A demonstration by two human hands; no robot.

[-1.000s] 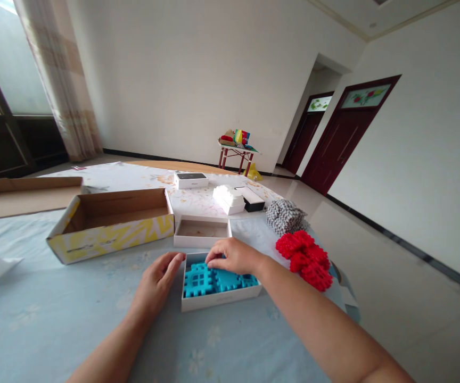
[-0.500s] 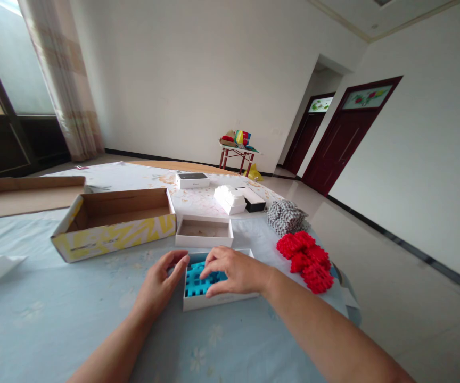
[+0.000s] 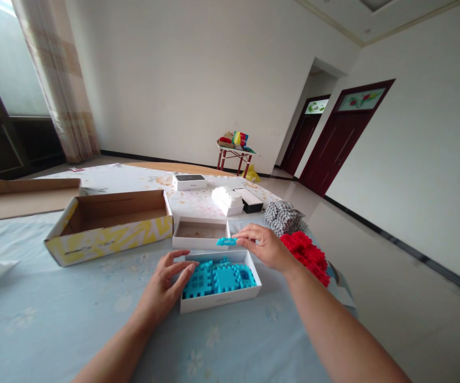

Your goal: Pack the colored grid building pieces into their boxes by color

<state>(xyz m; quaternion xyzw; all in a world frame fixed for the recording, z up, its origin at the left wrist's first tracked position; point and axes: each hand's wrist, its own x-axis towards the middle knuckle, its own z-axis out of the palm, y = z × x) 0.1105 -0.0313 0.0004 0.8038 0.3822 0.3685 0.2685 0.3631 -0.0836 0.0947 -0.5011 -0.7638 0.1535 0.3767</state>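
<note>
A shallow white box (image 3: 219, 303) lies on the blue flowered cloth and holds several flat blue interlocking pieces (image 3: 218, 277). My left hand (image 3: 165, 285) rests against the box's left wall, fingers spread. My right hand (image 3: 264, 246) is lifted above the box's far right corner and pinches one blue piece (image 3: 227, 241) at its fingertips. An empty white box (image 3: 201, 235) stands just behind, under the lifted piece.
A yellow-patterned cardboard box (image 3: 106, 226) stands open at the left. A red pile of pieces (image 3: 306, 255) and a grey pile (image 3: 282, 215) lie at the right, near the table's edge. Small white and black boxes (image 3: 233, 199) sit farther back. Brown doors are at the far right.
My right hand has risen from the blue pieces in the box, carrying one piece up and toward the far right corner. My left hand has stayed at the box's left side.
</note>
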